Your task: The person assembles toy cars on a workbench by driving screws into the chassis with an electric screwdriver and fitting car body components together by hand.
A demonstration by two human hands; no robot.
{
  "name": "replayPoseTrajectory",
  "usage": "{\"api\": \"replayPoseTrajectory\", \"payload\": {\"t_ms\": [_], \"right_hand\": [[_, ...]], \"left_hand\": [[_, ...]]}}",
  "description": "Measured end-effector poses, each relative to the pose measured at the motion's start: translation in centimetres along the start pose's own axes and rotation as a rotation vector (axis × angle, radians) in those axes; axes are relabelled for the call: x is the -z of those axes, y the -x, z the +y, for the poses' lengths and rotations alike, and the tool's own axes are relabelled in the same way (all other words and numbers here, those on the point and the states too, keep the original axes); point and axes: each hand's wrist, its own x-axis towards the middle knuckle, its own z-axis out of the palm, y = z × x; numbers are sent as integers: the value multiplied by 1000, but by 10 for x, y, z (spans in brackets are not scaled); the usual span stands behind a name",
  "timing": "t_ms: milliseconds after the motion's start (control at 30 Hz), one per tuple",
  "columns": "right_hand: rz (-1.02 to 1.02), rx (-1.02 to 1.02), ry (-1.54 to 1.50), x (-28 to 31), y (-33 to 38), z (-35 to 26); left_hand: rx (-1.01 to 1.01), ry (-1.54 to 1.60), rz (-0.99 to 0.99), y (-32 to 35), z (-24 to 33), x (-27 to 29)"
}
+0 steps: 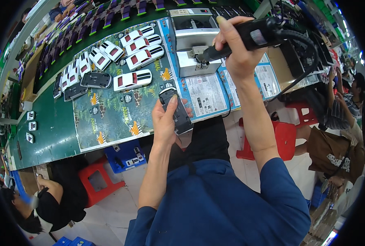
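Observation:
My left hand (166,123) holds a dark toy car chassis (176,110), underside up, at the near edge of the green bench. My right hand (236,49) is raised further back and grips a black electric screwdriver (248,37) with a cable trailing to the right. Its tip points left at a grey metal box-shaped machine (192,41). Several white toy car bodies (132,80) with red and black roofs lie on a printed leafy mat (108,115) to the left of my hands.
Two dark chassis (95,80) lie left of the white cars. Small white parts (30,126) sit at the bench's left end. Red stools (98,180) and a blue crate (126,156) stand below. Other people sit at lower left and at right.

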Motion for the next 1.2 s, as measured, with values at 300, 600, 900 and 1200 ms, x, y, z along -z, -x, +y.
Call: {"api": "replayPoseTrajectory", "payload": {"t_ms": [300, 600, 900, 1200], "right_hand": [[-145, -70, 286, -16, -6, 8], [-111, -403, 53, -6, 15, -13], [-60, -351, -281, -35, 53, -34], [-58, -302, -275, -31, 55, -38]], "left_hand": [[73, 91, -65, -9, 1, 10], [5, 19, -88, -7, -3, 7], [-90, -76, -87, -4, -11, 6], [123, 88, -157, -8, -3, 19]]}}
